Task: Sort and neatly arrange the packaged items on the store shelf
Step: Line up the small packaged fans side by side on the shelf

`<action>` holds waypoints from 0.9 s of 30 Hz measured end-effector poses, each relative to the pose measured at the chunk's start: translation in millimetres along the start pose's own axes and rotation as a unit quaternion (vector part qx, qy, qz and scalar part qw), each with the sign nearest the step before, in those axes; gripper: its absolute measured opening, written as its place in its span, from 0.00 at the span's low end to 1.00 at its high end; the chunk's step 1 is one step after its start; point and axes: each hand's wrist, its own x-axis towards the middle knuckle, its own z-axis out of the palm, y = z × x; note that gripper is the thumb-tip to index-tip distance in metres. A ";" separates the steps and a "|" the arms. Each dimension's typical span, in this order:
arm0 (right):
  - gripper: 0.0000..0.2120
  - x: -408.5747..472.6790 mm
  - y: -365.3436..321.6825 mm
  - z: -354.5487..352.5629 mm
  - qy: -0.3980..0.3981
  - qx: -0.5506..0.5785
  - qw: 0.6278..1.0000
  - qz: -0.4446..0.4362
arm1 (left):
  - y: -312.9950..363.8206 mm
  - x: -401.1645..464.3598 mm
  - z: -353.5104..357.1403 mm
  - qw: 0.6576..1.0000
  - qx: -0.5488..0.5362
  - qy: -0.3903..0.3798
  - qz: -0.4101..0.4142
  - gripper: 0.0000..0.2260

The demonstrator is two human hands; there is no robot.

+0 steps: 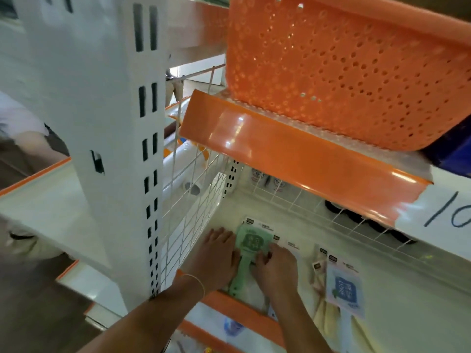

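- Left hand (pixel 218 253): laid flat, fingers straight, pressing on the left edge of the green packet (pixel 251 244); nothing gripped.
- Right hand (pixel 276 267): fingers bent down onto the right edge of the same packet; cannot tell whether pinching the edge or only pressing on it.
- Green packet: lying flat on the shelf floor (pixel 305 225), between both hands, on top of a stack of white-carded packets (pixel 265 226) showing just beyond the fingertips. Green handle (pixel 242 276) running back between the wrists toward the orange front lip (pixel 229 305).
- Blue packet (pixel 344 289): right of the right hand, apart from it, overlapping yellowish packets (pixel 321 312).
- Wire divider (pixel 188 225): just left of the left hand.
- Step in hand, as judged: squaring the green packet onto its stack.
- Keep even pressure from both sides; slide, do not lift.
- Align the top edge with the cards beneath, the handle square to the front lip.
- Avoid pushing the stack into the wire divider.
- Next, probably: square the blue packet the same way.
- Writing: large handwritten "10", cut off by the frame edge, on the white paper label (pixel 443 212) on the upper shelf edge above the right hand.
- Print on the green and blue packets: present, too blurred to read. No brand legible.
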 end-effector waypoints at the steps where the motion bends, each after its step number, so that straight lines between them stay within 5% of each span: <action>1: 0.11 1.4 4.4 3.6 0.006 -0.021 1.000 -0.009 | 0.8 0.3 -0.2 1.000 -0.001 -0.002 -0.003 0.25; 11: 0.18 -4.5 24.6 29.9 0.116 -0.019 0.988 -0.102 | -4.0 1.8 5.2 0.996 -0.061 0.044 -0.043 0.18; 15: 0.20 -18.9 16.5 27.1 0.150 -0.072 0.980 -0.106 | -6.8 2.2 5.4 0.996 -0.069 0.058 -0.024 0.24; 20: 0.20 -21.0 18.8 29.2 0.163 -0.084 0.976 -0.115 | -6.2 0.5 3.4 0.996 -0.054 0.062 -0.020 0.16; 27: 0.19 -18.7 21.8 34.6 0.159 -0.089 0.976 -0.117 | -8.2 -0.7 6.0 0.996 -0.032 0.076 -0.015 0.17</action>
